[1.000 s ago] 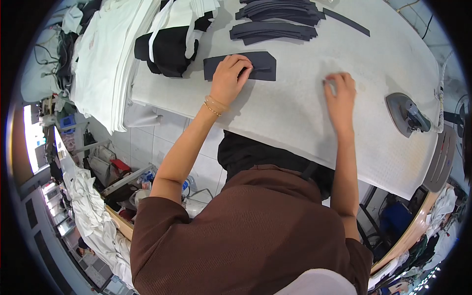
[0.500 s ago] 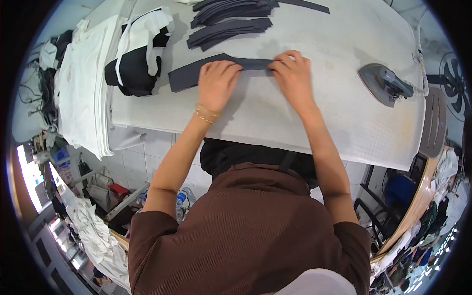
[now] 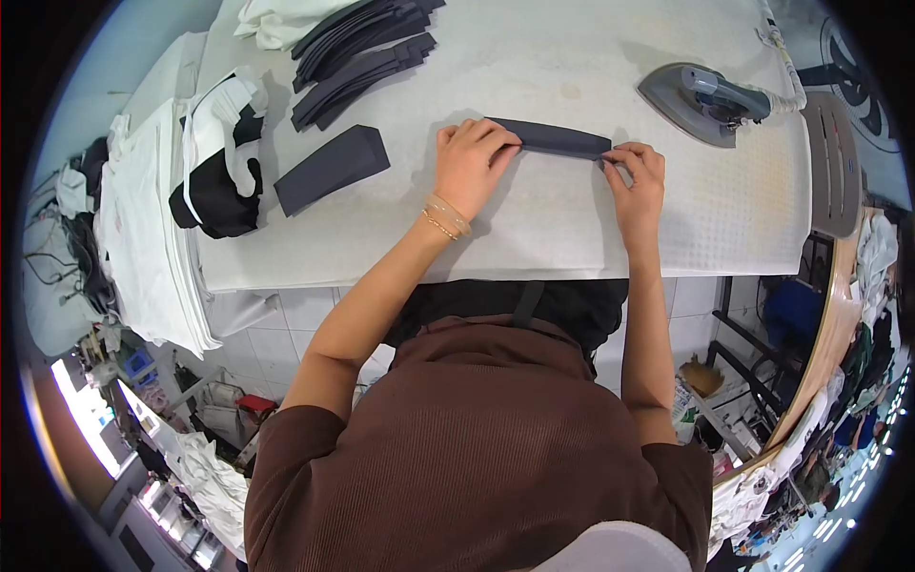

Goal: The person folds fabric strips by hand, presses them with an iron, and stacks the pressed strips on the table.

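Dark grey strip point(image 3: 562, 140), slightly curved, held by left hand point(image 3: 469, 170), right hand point(image 3: 637, 191)

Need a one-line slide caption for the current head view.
Left hand and right hand holding a narrow dark-grey fabric strip on a white cloth-covered table, grey steam iron nearby.

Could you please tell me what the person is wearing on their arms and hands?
The arms come out of short, dark brown sleeves of a finely ribbed top. Thin gold-coloured bracelets circle the left wrist; none show on the right. The left hand and right hand are without gloves.
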Demonstrator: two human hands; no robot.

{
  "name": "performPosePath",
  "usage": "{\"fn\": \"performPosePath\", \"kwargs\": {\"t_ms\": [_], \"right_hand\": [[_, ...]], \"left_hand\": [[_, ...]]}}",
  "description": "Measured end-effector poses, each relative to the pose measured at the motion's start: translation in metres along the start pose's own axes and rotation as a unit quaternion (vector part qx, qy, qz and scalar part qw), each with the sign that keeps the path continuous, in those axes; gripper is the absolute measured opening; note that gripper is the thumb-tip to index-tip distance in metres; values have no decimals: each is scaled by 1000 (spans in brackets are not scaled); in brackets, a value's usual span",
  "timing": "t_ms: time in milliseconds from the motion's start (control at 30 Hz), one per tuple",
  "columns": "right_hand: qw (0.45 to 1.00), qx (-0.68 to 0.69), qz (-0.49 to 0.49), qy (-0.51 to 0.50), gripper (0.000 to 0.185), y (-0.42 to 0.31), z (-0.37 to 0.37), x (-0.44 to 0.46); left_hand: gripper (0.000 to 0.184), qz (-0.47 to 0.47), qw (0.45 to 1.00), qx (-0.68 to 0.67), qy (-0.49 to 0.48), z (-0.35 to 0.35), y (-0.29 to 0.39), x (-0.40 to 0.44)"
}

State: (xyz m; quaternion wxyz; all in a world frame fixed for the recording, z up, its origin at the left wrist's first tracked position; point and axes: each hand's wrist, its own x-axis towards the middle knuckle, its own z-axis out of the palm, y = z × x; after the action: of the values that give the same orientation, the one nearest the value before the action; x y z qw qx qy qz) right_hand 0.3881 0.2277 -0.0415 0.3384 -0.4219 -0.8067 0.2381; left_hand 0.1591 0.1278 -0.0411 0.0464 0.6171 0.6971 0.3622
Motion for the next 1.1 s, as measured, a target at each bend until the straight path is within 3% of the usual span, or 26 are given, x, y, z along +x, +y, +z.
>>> {"fn": "performPosePath", "kwargs": {"t_ms": [500, 1100], "right_hand": [[972, -61, 224, -17, 12, -5, 3, 12], [959, -93, 265, -38, 10, -7, 4, 18]], "left_hand": [[11, -138, 990, 19, 8, 12, -4, 19], [15, -160, 986, 26, 23, 14, -8, 24]]}}
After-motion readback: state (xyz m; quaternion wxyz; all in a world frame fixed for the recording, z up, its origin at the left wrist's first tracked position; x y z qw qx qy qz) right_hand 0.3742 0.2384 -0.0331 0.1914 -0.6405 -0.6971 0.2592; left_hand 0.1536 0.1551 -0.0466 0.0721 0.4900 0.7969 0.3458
